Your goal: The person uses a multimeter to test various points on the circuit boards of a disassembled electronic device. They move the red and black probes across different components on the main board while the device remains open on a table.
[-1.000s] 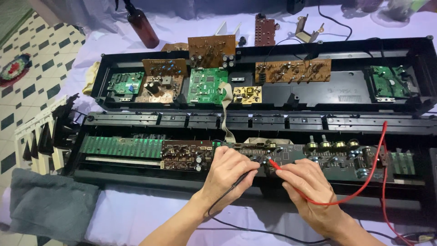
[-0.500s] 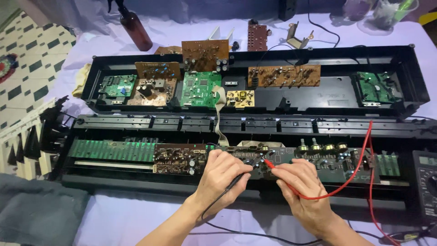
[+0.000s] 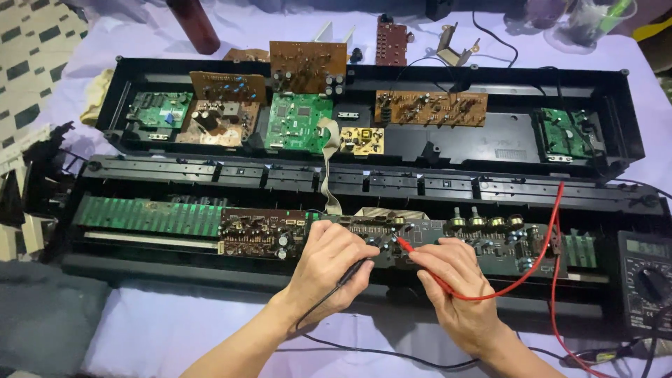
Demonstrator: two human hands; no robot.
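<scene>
Red and black meter probes are still meeting on the dark control circuit board (image 3: 448,241) at lower centre. The left hand (image 3: 329,269) is gripping the black probe (image 3: 353,271), the right hand (image 3: 458,287) pinching the red probe (image 3: 413,253); only the camera's view has shifted, bringing the grey multimeter (image 3: 647,280) in at right.

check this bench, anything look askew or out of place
Yes: two brown circuit boards lean loose and tilted at the open black case's back left, not seated flat. Both probes, red and black, sit on the front board.
</scene>
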